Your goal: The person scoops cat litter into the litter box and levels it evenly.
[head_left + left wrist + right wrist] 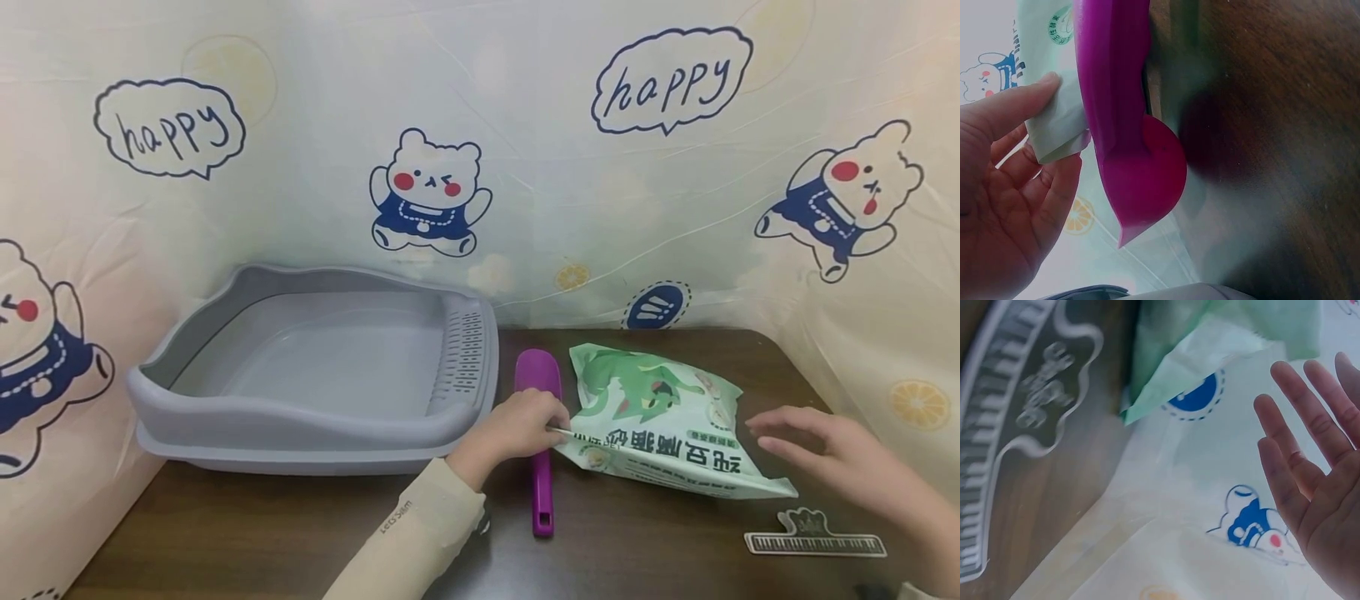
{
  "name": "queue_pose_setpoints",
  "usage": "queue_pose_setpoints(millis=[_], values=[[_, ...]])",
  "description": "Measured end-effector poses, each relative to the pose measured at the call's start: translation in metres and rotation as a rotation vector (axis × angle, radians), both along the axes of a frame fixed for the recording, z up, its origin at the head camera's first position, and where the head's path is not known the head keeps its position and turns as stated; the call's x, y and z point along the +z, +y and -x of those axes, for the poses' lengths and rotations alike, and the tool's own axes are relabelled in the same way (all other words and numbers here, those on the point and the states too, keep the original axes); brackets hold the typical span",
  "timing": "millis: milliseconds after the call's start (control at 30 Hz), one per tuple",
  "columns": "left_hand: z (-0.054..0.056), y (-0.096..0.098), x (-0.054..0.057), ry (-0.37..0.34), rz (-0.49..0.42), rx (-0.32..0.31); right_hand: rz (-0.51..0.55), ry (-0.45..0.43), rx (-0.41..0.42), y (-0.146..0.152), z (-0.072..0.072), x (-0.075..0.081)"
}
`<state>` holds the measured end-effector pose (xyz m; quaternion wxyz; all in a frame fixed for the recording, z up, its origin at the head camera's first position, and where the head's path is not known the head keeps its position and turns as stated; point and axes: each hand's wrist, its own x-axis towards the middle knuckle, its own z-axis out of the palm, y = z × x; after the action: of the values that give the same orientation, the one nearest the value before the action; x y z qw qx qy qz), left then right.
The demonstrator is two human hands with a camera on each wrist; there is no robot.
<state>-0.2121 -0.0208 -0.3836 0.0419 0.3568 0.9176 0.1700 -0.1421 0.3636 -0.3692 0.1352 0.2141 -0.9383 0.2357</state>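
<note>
My left hand (522, 427) pinches the left corner of a pale green bag of cat litter (660, 408), thumb on one face and fingers behind, as the left wrist view shows. The bag lies on its side, with a green cartoon and dark printing. Under the left hand lies a purple scoop (542, 492), its handle toward me and its middle partly hidden by the hand. Just off the bag's right end, my right hand (847, 458) is raised with fingers apart. In the right wrist view, those fingers (1310, 419) hold nothing.
A grey litter box (300, 433) with a slotted ledge stands at the left. Near the front right lies a flat clear piece with a piano-key strip (813, 543). Behind the dark wooden table (300, 533) hangs a printed sheet (540, 208).
</note>
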Motion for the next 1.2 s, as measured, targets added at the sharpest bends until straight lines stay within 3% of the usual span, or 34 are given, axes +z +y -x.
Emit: queue_pose_setpoints(millis=[100, 267, 833, 1200], values=[[-0.001, 0.0, -0.001, -0.001, 0.001, -0.003, 0.002, -0.005, 0.01, -0.009, 0.0, 0.003], [-0.001, 0.0, -0.001, -0.009, -0.003, 0.003, -0.001, -0.092, 0.021, -0.023, 0.002, 0.007], [-0.002, 0.0, -0.005, -0.04, -0.024, 0.009, 0.017, -0.117, 0.268, -0.04, 0.008, -0.009], [-0.002, -0.002, -0.003, -0.022, -0.023, 0.008, -0.021, -0.224, 0.309, -0.048, 0.01, -0.009]])
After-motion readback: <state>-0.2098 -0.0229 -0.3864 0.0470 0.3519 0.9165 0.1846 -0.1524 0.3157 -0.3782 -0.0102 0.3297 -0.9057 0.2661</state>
